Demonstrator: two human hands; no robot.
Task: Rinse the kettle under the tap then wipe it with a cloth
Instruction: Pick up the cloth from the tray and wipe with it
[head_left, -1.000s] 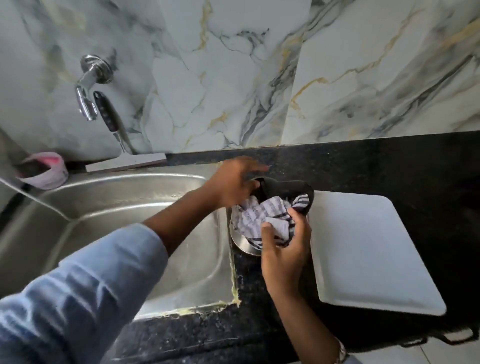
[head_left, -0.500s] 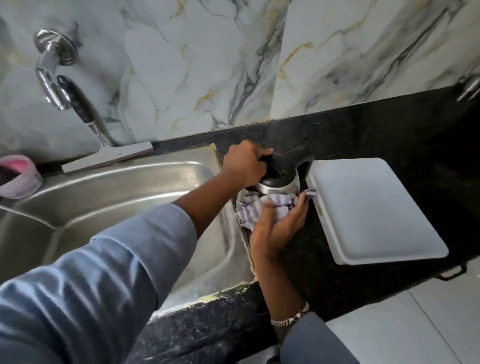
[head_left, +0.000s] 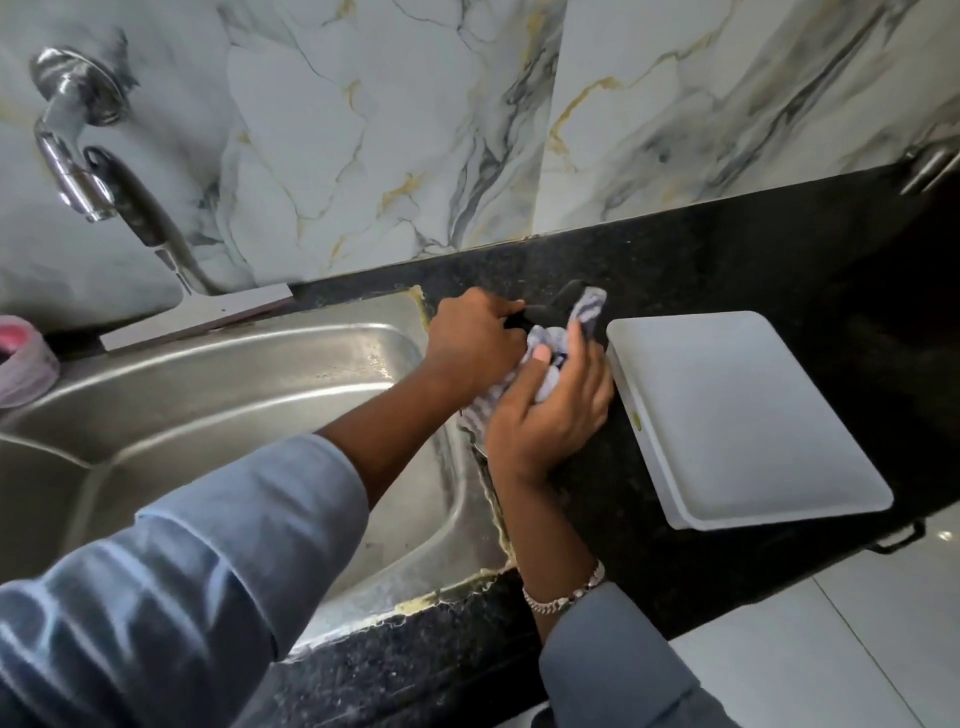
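Note:
The kettle (head_left: 556, 306) stands on the black counter just right of the sink, almost wholly hidden by my hands; only its black top shows. My left hand (head_left: 472, 338) grips the kettle's black handle. My right hand (head_left: 550, 415) presses a striped white-and-grey cloth (head_left: 587, 309) over the kettle's top and side. The chrome tap (head_left: 67, 156) is on the marble wall at far left, with no water running.
The steel sink (head_left: 218, 395) lies to the left, a squeegee (head_left: 156, 234) leaning behind it and a pink item (head_left: 21, 358) at its left rim. A white tray (head_left: 737, 415) sits right of the kettle on the black counter (head_left: 727, 260). White floor at lower right.
My right hand has lifted the cloth from the kettle's lower body up over its top, covering it. My left hand keeps its hold on the handle. The camera has shifted slightly.

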